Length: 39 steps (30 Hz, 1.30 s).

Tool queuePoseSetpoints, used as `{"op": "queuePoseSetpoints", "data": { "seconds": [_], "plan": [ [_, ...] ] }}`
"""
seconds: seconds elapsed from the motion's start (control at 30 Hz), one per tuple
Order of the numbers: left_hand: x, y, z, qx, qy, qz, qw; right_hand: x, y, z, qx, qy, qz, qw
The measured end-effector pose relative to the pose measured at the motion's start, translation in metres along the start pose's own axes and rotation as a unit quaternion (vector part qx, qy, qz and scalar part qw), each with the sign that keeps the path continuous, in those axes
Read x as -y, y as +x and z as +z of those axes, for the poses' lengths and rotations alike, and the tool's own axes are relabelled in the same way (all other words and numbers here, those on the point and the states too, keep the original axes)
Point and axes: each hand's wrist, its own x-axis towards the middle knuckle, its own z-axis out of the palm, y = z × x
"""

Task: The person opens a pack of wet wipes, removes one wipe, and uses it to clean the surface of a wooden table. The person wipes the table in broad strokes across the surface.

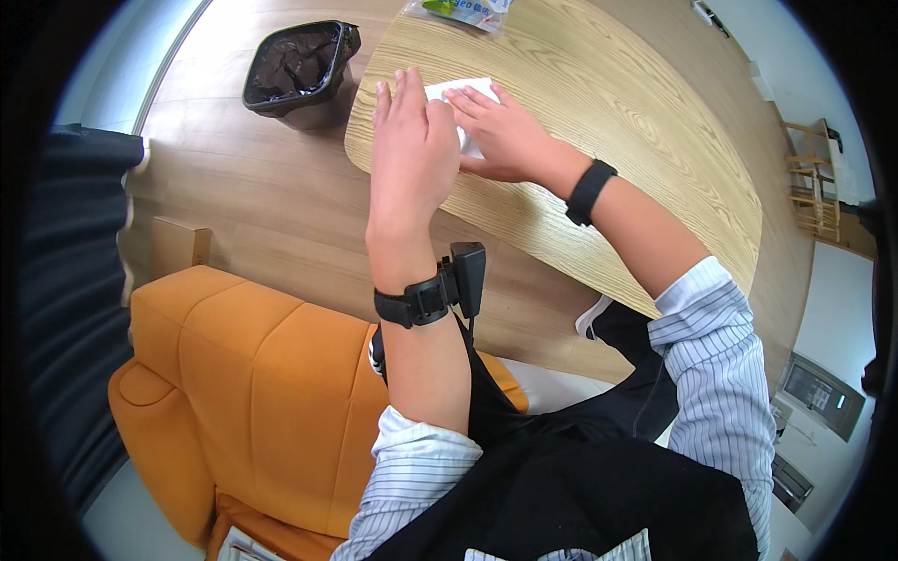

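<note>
A white sheet of tissue or wipe (479, 85) lies on the light wood tabletop (596, 119), near its rounded left end. My right hand (506, 134) rests over the sheet, palm down, fingers spread and pointing to the upper left. Beside the sheet's left edge is my left hand (414, 151), its back towards me. Several of its fingers stretch away from me, while one nearer the sheet is bent. Its palm and thumb are hidden, so whether it pinches the sheet cannot be told. Both wrists wear black straps; the left one carries a black device (468, 279).
A black lined trash bin (302, 105) stands on the floor left of the table. A plastic package (466, 12) sits at the table's far edge. An orange sofa (259, 379) is at the lower left, with a cardboard box (179, 245) behind it and a dark curtain (77, 294) alongside.
</note>
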Motion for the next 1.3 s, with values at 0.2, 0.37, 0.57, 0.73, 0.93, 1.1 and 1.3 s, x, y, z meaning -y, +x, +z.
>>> {"op": "queuePoseSetpoints", "data": {
  "seconds": [0.2, 0.37, 0.57, 0.73, 0.93, 1.1, 1.3],
  "plan": [
    [0.012, 0.002, 0.001, 0.005, 0.003, -0.002, 1.000, -0.002, -0.006, 0.005, -0.012, 0.019, -0.010, 1.000],
    [0.003, -0.002, -0.013, 0.007, -0.002, -0.002, 1.000, 0.013, -0.075, -0.001, -0.002, 0.096, -0.009, 0.995],
    [-0.011, -0.003, -0.008, 0.003, -0.007, -0.012, 1.000, 0.012, -0.110, -0.013, 0.062, 0.101, 0.001, 0.993],
    [-0.013, -0.005, -0.008, 0.013, 0.012, 0.016, 1.000, 0.010, -0.087, 0.000, 0.010, 0.121, -0.014, 0.993],
    [-0.010, -0.009, -0.016, 0.008, -0.011, -0.032, 0.999, 0.011, -0.017, 0.015, -0.002, 0.112, -0.004, 0.994],
    [-0.004, -0.009, -0.019, -0.008, -0.024, -0.041, 0.999, 0.020, 0.049, 0.053, -0.095, 0.076, 0.011, 0.992],
    [-0.004, -0.004, -0.019, -0.003, -0.036, -0.013, 0.999, 0.034, 0.081, 0.059, -0.161, 0.113, 0.015, 0.980]
  ]
}}
